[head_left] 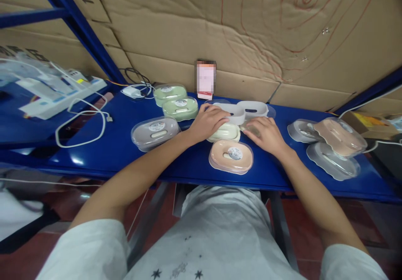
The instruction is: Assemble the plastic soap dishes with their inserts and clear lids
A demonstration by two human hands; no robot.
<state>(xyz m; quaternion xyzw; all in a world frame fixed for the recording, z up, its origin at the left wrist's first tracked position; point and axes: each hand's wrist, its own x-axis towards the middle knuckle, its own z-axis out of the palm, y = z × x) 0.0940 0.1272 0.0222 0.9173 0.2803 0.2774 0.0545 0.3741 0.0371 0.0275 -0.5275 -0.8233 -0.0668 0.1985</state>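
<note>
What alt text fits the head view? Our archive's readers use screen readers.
A person's left hand and right hand rest on a cream soap box on a blue shelf. A peach soap box lies nearer, with green boxes and a grey box to the left, loose lids to the right, cardboard behind.

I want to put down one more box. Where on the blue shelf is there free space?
The blue shelf is bare between the grey box and the white cable, and along the front edge left of the pink box. Around the left hand and right hand it is crowded.
</note>
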